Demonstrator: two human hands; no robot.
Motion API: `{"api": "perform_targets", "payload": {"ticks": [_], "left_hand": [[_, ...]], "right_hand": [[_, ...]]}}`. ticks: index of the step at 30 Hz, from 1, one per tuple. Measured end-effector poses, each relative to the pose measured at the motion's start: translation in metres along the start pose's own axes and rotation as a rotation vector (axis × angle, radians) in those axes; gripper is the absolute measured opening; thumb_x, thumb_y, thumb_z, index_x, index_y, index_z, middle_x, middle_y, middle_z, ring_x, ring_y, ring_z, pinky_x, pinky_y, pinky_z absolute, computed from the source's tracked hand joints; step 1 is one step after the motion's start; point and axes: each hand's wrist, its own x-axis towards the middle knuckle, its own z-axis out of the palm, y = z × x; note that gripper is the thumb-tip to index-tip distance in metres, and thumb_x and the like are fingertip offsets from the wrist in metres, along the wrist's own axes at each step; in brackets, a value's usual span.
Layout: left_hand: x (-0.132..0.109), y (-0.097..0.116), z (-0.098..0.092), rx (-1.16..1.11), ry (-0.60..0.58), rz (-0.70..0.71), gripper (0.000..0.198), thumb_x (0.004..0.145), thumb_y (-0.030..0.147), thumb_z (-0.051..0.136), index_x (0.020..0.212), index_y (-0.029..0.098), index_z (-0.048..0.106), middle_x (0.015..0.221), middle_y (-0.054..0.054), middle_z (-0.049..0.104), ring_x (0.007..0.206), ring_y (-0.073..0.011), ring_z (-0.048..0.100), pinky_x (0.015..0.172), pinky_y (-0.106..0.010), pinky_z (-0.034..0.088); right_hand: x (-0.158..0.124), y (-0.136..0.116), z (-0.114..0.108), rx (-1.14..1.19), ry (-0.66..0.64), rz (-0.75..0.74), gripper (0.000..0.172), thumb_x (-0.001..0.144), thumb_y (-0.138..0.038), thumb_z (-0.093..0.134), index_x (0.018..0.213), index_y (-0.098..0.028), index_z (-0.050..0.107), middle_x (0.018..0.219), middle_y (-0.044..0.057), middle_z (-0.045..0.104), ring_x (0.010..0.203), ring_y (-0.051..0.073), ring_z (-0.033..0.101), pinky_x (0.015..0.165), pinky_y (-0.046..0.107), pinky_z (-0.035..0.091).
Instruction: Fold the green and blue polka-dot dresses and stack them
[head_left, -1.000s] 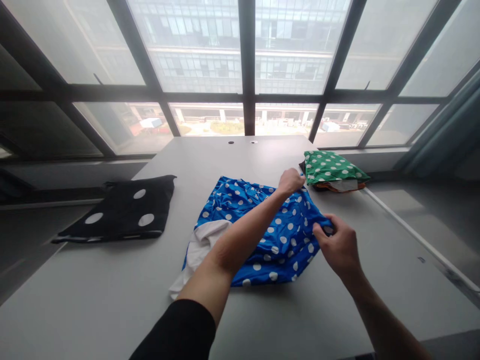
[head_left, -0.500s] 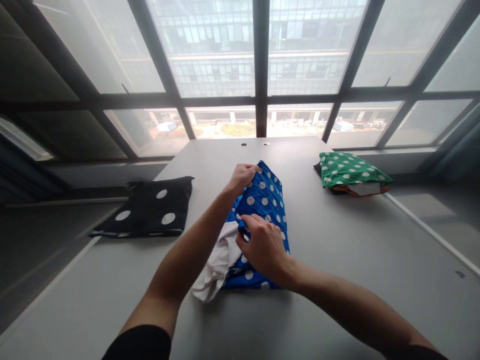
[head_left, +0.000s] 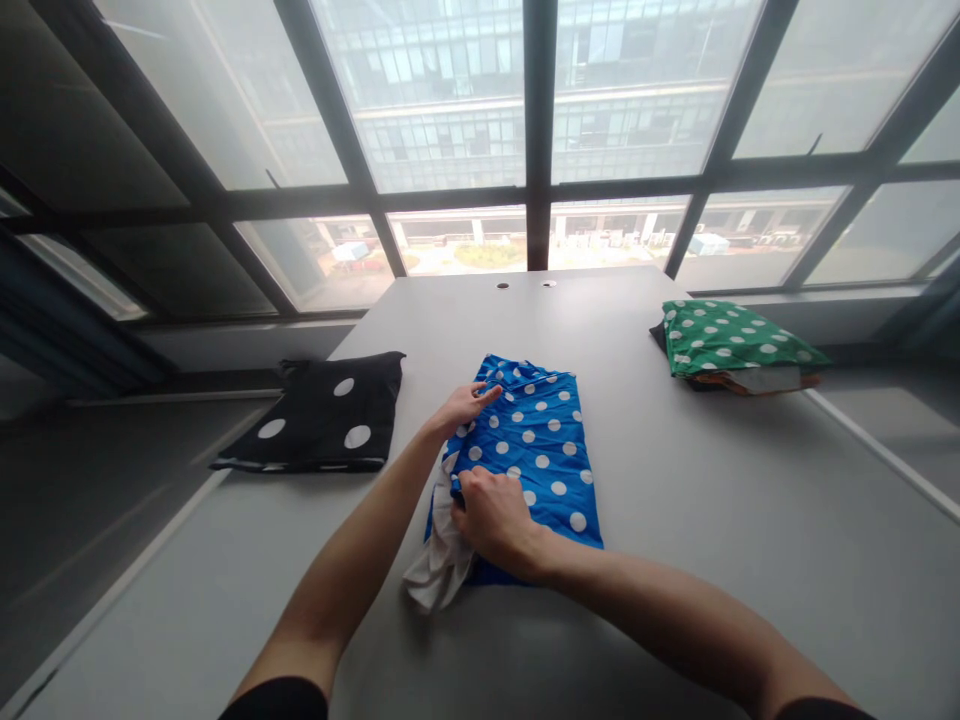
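A blue polka-dot cloth bag (head_left: 551,440) lies on the table in front of me, its upper layer spread rather flat. Out of its left side spills a crumpled white cloth (head_left: 436,565), partly hidden under the blue fabric. My left hand (head_left: 465,407) rests on the bag's upper left part with its fingers stretched out. Lower down, my right hand (head_left: 495,515) has its fingers curled round the left edge of the blue fabric, beside the white cloth.
On the left side of the white table (head_left: 697,560) lies a black bag (head_left: 315,415) with large white dots. A green polka-dot bag (head_left: 739,335) sits at the right edge, with orange and grey material showing beneath it. Large windows (head_left: 450,110) stand behind the table.
The lifted upper layer of the blue bag has come down flat. My left hand has lowered and its pinch has loosened. My right hand has shifted slightly left, still gripping the edge.
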Motion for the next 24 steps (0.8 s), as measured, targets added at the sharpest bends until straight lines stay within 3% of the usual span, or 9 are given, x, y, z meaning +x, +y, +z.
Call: {"api": "perform_targets", "payload": {"ticks": [4,9,12,15,18,21,24], "left_hand": [[0.008,-0.003,-0.002,-0.016,0.013,0.047,0.041,0.062,0.045,0.088,0.087,0.014,0.08,0.086,-0.008,0.08,0.084,-0.0265,0.072,0.072,-0.031,0.057],[0.027,0.006,-0.009,-0.07,0.033,0.067,0.04,0.067,0.04,0.082,0.097,0.013,0.08,0.09,-0.007,0.081,0.079,-0.0233,0.073,0.07,-0.031,0.058],[0.034,0.003,-0.011,-0.051,0.034,0.061,0.036,0.064,0.037,0.084,0.09,0.012,0.08,0.084,-0.007,0.08,0.073,-0.0221,0.071,0.066,-0.03,0.057],[0.033,-0.008,-0.01,-0.007,0.049,0.065,0.032,0.065,0.037,0.083,0.085,0.012,0.079,0.079,-0.007,0.079,0.072,-0.022,0.07,0.066,-0.031,0.058],[0.03,-0.022,-0.011,0.04,0.076,0.102,0.032,0.075,0.037,0.077,0.095,0.013,0.079,0.089,-0.007,0.08,0.082,-0.0228,0.073,0.074,-0.033,0.06],[0.03,-0.029,-0.013,0.105,0.11,0.154,0.035,0.084,0.034,0.069,0.111,0.014,0.077,0.104,-0.009,0.08,0.096,-0.0239,0.073,0.086,-0.035,0.06],[0.031,-0.027,-0.016,0.218,0.19,0.193,0.046,0.085,0.024,0.068,0.129,0.014,0.071,0.119,-0.012,0.076,0.114,-0.0279,0.07,0.104,-0.041,0.053]], "right_hand": [[0.0,-0.004,-0.001,0.006,-0.012,-0.021,0.019,0.096,-0.027,0.061,0.108,-0.017,0.07,0.108,0.012,0.074,0.09,0.026,0.073,0.073,0.032,0.053],[0.011,-0.014,0.0,-0.026,0.023,-0.075,0.021,0.098,-0.017,0.051,0.111,-0.015,0.067,0.106,0.012,0.072,0.089,0.022,0.071,0.072,0.03,0.053],[0.018,-0.015,0.005,-0.045,0.001,-0.092,0.025,0.096,-0.014,0.051,0.115,-0.012,0.067,0.11,0.013,0.071,0.09,0.023,0.07,0.071,0.031,0.053],[0.017,-0.009,0.007,-0.006,-0.112,-0.171,0.023,0.095,-0.022,0.057,0.111,-0.012,0.07,0.113,0.014,0.07,0.092,0.024,0.069,0.074,0.031,0.054],[0.008,0.002,-0.001,0.121,-0.178,-0.307,0.022,0.098,-0.033,0.059,0.104,-0.018,0.074,0.109,0.01,0.072,0.092,0.021,0.069,0.075,0.028,0.053],[0.004,0.02,-0.014,0.237,-0.1,-0.314,0.025,0.101,-0.028,0.053,0.111,-0.022,0.075,0.108,0.006,0.073,0.096,0.019,0.068,0.084,0.027,0.051],[0.012,0.05,-0.028,0.227,0.067,-0.166,0.034,0.1,-0.016,0.047,0.12,-0.019,0.074,0.116,0.008,0.072,0.108,0.019,0.066,0.098,0.028,0.048]]}}
